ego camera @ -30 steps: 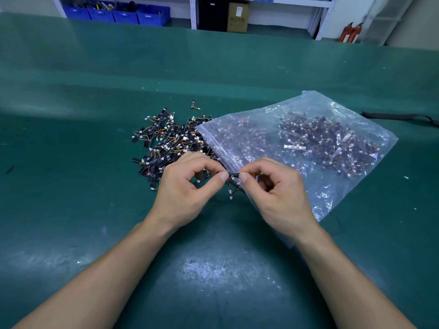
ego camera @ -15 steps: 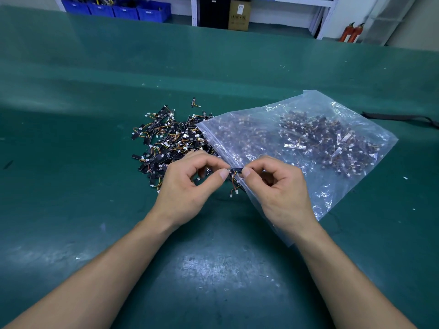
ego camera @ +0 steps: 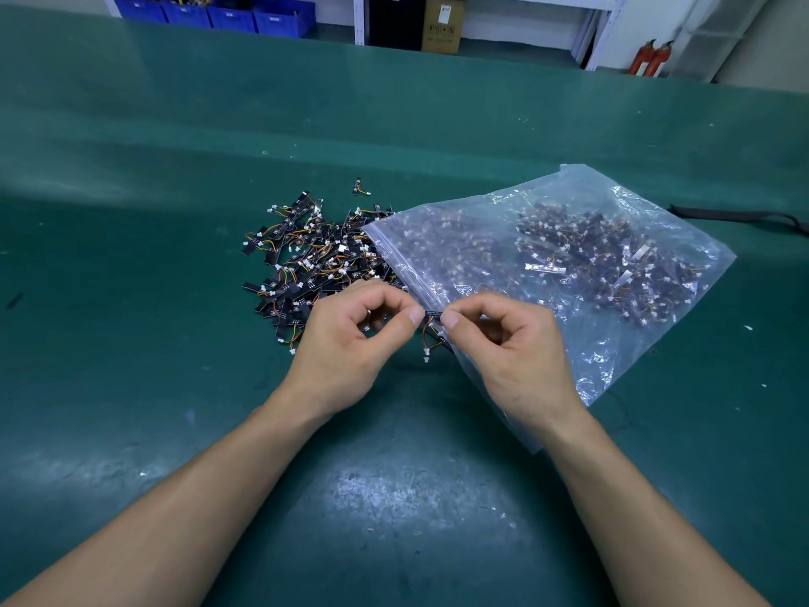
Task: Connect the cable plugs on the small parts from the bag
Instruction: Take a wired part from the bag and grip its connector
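A: Holding what, and where?

B: One small black part point(ego camera: 431, 314), held over the table point(ego camera: 394, 497) near the middle, just in front of the bag's mouth. Pinched at its left end by the left hand point(ego camera: 350, 343) and at its right end by the right hand point(ego camera: 512, 343). Both clamped on it, thumb against forefinger, other fingers curled.

A: And the plug?

B: Dangling below on short orange and red wires point(ego camera: 427, 332). White plug point(ego camera: 427, 352) loose at the end, touching neither hand. Not yet connected, by the look of it.

A: Around that?

B: Just beyond the left hand, a spilled pile point(ego camera: 315, 260) of the same parts, all tangled wires and white plugs. To the right, a clear bag point(ego camera: 569, 256) lying flat, mouth toward the pile, plenty more inside. Farther right, a black strap point(ego camera: 744, 216). Far past the table: blue bins point(ego camera: 219, 13), a cardboard box point(ego camera: 442, 24), two red extinguishers point(ego camera: 648, 59).

A: Which step, then?

B: Probably lining up one part before mating its plug. Early in the job, judging by the heaps left. Impossible to tell finished from unfinished in the pile.

A: Next move?

B: Likely freeing one hand to catch the plug, turning it toward its socket, then pushing straight in with a light pinch. Socket too small to make out. Worth minding: thin wires, easy to kink.
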Demonstrator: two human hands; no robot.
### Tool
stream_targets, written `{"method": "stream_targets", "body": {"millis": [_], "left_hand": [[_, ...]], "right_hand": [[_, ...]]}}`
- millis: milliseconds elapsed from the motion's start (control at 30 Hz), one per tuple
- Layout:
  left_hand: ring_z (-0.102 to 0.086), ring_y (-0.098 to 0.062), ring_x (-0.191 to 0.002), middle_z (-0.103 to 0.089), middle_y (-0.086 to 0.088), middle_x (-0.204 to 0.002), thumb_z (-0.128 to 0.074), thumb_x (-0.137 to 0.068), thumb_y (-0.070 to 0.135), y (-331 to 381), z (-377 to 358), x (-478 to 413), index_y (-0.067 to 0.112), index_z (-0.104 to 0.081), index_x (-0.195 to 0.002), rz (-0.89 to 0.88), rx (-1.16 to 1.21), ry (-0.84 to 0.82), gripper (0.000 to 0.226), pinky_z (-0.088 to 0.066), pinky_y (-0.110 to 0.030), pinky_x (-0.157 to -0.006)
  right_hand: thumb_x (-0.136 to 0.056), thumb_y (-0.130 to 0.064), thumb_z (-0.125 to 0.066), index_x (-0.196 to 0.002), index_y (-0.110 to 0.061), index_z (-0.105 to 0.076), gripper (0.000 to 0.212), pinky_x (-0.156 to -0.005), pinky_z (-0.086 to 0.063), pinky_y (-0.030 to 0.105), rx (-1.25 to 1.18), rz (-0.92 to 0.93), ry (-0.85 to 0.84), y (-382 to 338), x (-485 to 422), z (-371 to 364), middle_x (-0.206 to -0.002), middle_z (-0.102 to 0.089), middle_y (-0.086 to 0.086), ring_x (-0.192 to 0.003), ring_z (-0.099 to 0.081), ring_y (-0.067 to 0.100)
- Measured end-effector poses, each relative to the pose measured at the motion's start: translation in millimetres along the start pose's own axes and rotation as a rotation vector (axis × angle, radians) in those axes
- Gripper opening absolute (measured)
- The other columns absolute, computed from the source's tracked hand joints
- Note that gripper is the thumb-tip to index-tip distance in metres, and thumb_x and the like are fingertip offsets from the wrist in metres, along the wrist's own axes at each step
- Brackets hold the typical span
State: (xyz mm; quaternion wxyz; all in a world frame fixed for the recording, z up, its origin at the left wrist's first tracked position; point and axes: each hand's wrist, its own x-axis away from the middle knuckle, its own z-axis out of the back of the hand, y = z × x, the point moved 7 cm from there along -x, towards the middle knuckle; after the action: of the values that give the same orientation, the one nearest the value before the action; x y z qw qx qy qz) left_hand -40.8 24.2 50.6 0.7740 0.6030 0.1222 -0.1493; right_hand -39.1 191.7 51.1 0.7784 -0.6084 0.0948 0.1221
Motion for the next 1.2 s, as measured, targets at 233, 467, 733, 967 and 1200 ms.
{"method": "stream_targets", "body": {"millis": [233, 467, 733, 967, 1200], "left_hand": [[-0.053, 0.000, -0.069, -0.066, 0.015, -0.077, -0.062, -0.089, 0.024, -5.7, 2.2, -0.1, 0.018, -0.071, -0.086, 0.044, 0.024, -0.022, 0.012, -0.040, -0.014, -0.067], [-0.051, -0.005, -0.068, -0.063, 0.012, -0.075, -0.067, -0.086, 0.019, -1.6, 0.7, 0.4, 0.025, -0.068, -0.079, 0.000, -0.008, 0.002, 0.009, -0.039, -0.019, -0.066], [-0.056, -0.013, -0.074, -0.064, 0.003, -0.078, -0.067, -0.087, 0.015, 4.1, 1.4, -0.2, 0.024, -0.067, -0.082, -0.060, -0.039, 0.017, 0.010, -0.041, -0.024, -0.069], [-0.056, -0.009, -0.076, -0.066, 0.007, -0.089, -0.073, -0.083, 0.021, 6.8, 3.2, 0.6, 0.022, -0.071, -0.094, -0.145, -0.047, -0.001, 0.012, -0.042, -0.021, -0.070], [-0.060, -0.009, -0.077, -0.067, 0.007, -0.084, -0.074, -0.086, 0.010, 7.9, 5.4, -0.9, 0.022, -0.072, -0.090, -0.194, -0.052, 0.055, 0.013, -0.041, -0.017, -0.070]], "right_hand": [[-0.093, -0.010, -0.072, -0.077, -0.024, -0.073, 0.022, -0.060, -0.047, 0.040, -0.011, -0.027, -0.003, 3.0, -1.8, 0.9, -0.070, -0.070, 0.000, -0.062, -0.053, 0.019], [-0.089, -0.022, -0.073, -0.080, -0.027, -0.076, 0.010, -0.066, -0.051, 0.053, -0.039, -0.022, -0.006, 3.7, -0.4, 0.2, -0.077, -0.074, 0.003, -0.067, -0.061, 0.040], [-0.087, -0.022, -0.074, -0.084, -0.026, -0.076, 0.006, -0.053, -0.043, 0.041, 0.007, 0.019, -0.008, 5.9, -1.2, 1.4, -0.074, -0.071, -0.004, -0.057, -0.052, 0.033], [-0.088, -0.020, -0.073, -0.085, -0.021, -0.076, 0.004, -0.055, -0.032, 0.013, 0.072, 0.101, -0.002, -1.8, -1.2, 3.4, -0.073, -0.065, -0.003, -0.052, -0.043, 0.005], [-0.085, -0.019, -0.076, -0.093, -0.022, -0.077, 0.009, -0.052, -0.032, 0.016, 0.058, 0.134, 0.002, -6.1, 0.8, 4.9, -0.076, -0.065, -0.007, -0.050, -0.040, 0.011]]}}
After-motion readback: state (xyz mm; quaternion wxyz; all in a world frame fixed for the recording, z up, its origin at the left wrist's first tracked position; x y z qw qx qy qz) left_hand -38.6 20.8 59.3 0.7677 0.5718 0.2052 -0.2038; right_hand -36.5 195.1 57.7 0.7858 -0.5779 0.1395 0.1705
